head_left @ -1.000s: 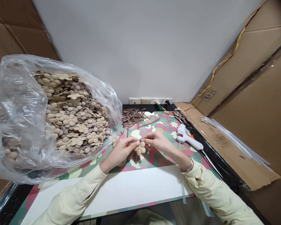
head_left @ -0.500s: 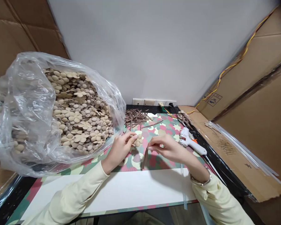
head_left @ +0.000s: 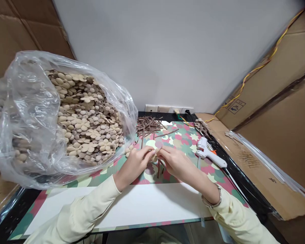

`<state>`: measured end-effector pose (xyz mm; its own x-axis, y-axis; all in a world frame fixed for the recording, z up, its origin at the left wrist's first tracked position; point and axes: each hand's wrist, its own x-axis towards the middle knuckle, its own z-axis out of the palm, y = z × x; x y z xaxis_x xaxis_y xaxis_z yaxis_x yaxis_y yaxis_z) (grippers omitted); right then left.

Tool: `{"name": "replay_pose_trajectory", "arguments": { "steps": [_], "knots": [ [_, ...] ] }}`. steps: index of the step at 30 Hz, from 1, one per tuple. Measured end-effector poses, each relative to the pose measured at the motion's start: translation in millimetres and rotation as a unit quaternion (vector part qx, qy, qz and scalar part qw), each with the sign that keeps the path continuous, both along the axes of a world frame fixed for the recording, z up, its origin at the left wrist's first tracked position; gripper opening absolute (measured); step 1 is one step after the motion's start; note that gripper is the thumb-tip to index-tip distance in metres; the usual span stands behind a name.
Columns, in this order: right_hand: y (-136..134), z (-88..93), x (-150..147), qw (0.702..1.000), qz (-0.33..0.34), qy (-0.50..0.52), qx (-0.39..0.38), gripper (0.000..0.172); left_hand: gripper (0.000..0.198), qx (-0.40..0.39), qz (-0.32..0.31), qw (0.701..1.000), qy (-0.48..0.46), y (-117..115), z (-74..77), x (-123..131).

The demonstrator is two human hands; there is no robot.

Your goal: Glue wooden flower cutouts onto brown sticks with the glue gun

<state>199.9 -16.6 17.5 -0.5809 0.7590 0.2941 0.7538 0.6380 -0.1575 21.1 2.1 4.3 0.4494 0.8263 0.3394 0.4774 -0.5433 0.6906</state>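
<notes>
- Pinching noted: wooden flower point(head_left: 154, 158) gripped by closed fingertips of left hand point(head_left: 136, 163) and right hand point(head_left: 176, 163), over camouflage mat point(head_left: 185, 139).
- Brown stem point(head_left: 158, 168) judged best kept aligned beneath.

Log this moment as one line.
left hand: pinching flower piece | right hand: pinching brown strip beside it | glue gun: lying untouched

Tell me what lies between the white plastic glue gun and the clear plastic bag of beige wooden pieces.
In the head view, the left hand and right hand meet there over the camouflage mat, pinching a small beige flower piece.
</notes>
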Motion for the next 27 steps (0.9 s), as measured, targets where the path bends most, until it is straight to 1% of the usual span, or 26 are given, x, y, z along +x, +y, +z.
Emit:
{"name": "replay_pose_trajectory", "arguments": {
  "steps": [4,7,10,12,14,15,16,18,20,22,24,25,27],
  "knots": [
    [-1.1,1.4,-1.6,1.000,-0.004,-0.004,0.000,0.021,0.021,0.002,0.013,1.000,-0.003,-0.2,0.7,-0.5],
    [-2.3,4.5,-2.4,1.000,-0.008,0.015,-0.014,0.023,0.021,-0.006,0.018,1.000,-0.009,-0.7,2.1,-1.2],
    [-3.0,8.8,-1.0,0.997,0.007,0.066,-0.037,0.023,0.021,-0.016,0.021,1.000,-0.015,-0.9,3.0,-1.9],
    [-2.6,13.1,2.9,0.991,0.024,0.120,-0.061,0.022,0.021,-0.022,0.040,0.999,-0.026,0.8,3.0,-2.8],
    [-0.9,18.0,9.1,0.981,0.030,0.169,-0.092,0.019,0.022,-0.062,0.050,0.995,-0.068,4.3,3.0,-4.7],
    [0.5,20.4,12.6,0.976,0.028,0.186,-0.110,0.016,0.024,-0.106,0.041,0.988,-0.103,6.5,3.2,-5.9],
    [2.2,22.3,16.0,0.971,0.025,0.199,-0.127,0.014,0.026,-0.163,0.020,0.976,-0.143,8.7,3.7,-7.3],
    [6.0,24.6,21.4,0.963,0.018,0.217,-0.160,0.014,0.028,-0.281,-0.049,0.934,-0.215,11.8,5.3,-10.0],
    [9.2,24.4,23.9,0.953,0.012,0.237,-0.187,0.016,0.028,-0.356,-0.128,0.895,-0.239,11.8,7.8,-11.3],
    [10.7,22.5,23.0,0.945,0.005,0.255,-0.204,0.016,0.026,-0.382,-0.190,0.877,-0.222,8.9,10.0,-10.4],
    [10.3,20.3,19.5,0.940,-0.006,0.267,-0.215,0.016,0.025,-0.382,-0.228,0.873,-0.200,5.0,10.7,-7.7],
    [9.7,19.4,17.2,0.938,-0.009,0.269,-0.217,0.016,0.024,-0.375,-0.234,0.876,-0.195,3.5,10.3,-6.1],
    [8.3,18.1,12.9,0.937,-0.013,0.271,-0.222,0.015,0.024,-0.353,-0.219,0.890,-0.189,1.8,8.5,-3.5]
  ]
}}
